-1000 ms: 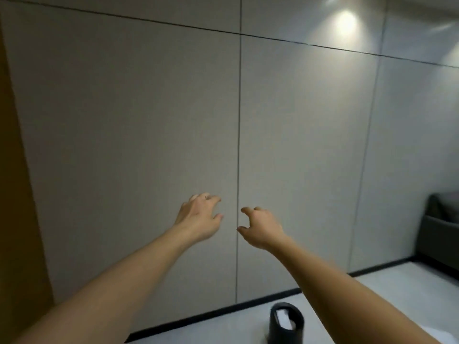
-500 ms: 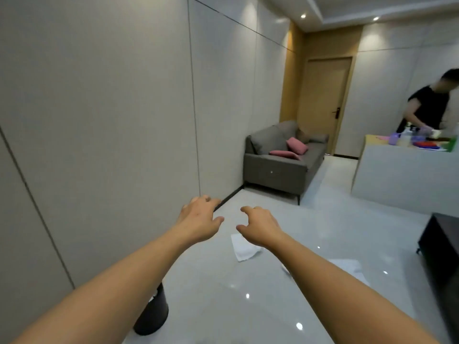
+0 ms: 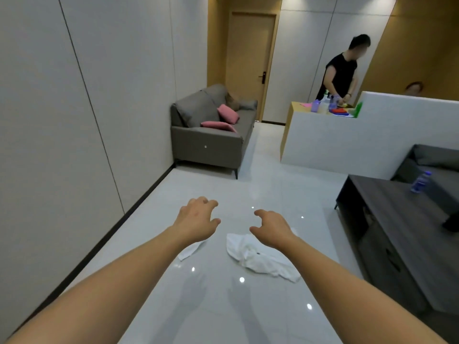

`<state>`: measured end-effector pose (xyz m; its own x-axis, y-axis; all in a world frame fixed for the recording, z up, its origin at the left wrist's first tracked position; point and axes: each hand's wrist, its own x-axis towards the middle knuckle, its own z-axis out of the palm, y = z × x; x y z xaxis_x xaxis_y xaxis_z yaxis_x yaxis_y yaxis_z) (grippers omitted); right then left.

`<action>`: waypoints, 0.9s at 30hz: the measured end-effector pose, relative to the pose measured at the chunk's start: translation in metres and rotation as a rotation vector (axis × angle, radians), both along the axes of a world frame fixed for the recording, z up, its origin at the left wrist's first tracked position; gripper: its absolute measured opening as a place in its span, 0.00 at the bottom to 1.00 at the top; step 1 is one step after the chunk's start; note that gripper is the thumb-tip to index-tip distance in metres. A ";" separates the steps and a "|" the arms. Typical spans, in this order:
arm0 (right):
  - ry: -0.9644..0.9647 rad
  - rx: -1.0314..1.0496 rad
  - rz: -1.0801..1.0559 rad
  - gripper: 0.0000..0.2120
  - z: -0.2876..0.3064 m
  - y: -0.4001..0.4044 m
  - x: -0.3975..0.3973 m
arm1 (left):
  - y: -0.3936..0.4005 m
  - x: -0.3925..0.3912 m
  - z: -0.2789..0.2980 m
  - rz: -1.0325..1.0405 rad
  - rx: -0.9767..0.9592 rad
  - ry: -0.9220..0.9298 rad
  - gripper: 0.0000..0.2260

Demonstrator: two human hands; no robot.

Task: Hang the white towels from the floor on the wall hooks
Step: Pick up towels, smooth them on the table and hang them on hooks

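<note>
Two white towels lie on the glossy grey floor. A crumpled large towel (image 3: 260, 260) is spread below my right hand (image 3: 272, 225). A smaller towel (image 3: 190, 250) pokes out from under my left wrist. My left hand (image 3: 197, 219) and my right hand are both stretched out in front of me above the floor, fingers loosely curled, holding nothing. Neither hand touches a towel. No wall hooks show in this view.
The panelled wall (image 3: 74, 120) runs along the left. A grey sofa (image 3: 211, 135) with pink cushions stands against it further on. A dark low cabinet (image 3: 397, 232) with a water bottle (image 3: 419, 182) is at right. A person (image 3: 340, 73) works at a white counter (image 3: 347, 142).
My view has swung right from the bare wall to the room and down to the floor. The towels now lie just under my outstretched hands. The black bin has left the view.
</note>
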<state>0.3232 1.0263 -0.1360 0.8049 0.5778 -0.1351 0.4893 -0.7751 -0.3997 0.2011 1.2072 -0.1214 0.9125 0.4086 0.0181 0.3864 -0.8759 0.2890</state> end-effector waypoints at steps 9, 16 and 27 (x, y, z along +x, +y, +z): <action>0.177 -0.057 -0.007 0.28 -0.081 0.101 0.077 | 0.118 0.077 -0.071 0.028 -0.067 0.186 0.23; 0.272 -0.123 0.070 0.28 -0.157 0.189 0.157 | 0.202 0.140 -0.145 0.104 -0.097 0.325 0.23; 0.637 -0.181 0.042 0.25 -0.290 0.347 0.314 | 0.345 0.269 -0.260 0.321 -0.298 0.546 0.23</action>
<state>0.6371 1.3731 -0.4262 0.5123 0.5308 -0.6751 0.2316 -0.8424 -0.4865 0.4699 1.5520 -0.3816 0.5923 0.5762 -0.5632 0.7713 -0.6075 0.1897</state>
